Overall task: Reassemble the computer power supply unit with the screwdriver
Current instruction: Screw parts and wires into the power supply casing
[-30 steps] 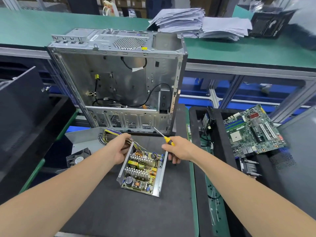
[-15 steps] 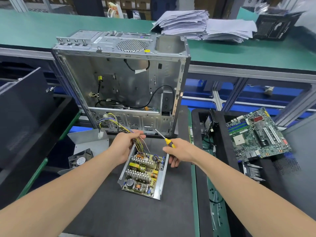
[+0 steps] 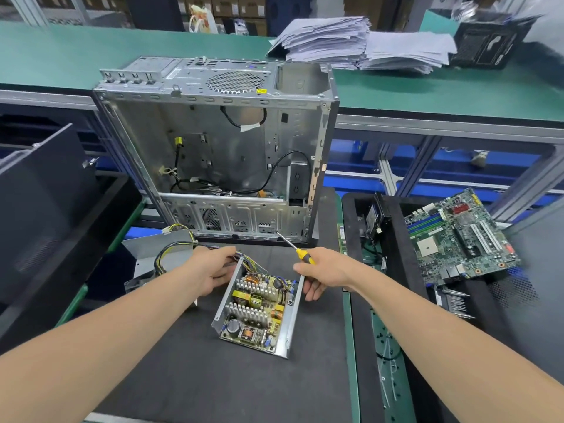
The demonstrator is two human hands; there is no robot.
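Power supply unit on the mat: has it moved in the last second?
No. The power supply unit lies in the same spot and at the same angle just below the computer case's lower edge.

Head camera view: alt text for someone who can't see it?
A person's left hand holds the wires of an open power supply unit, while the right hand grips a yellow-handled screwdriver. An open computer case stands behind.
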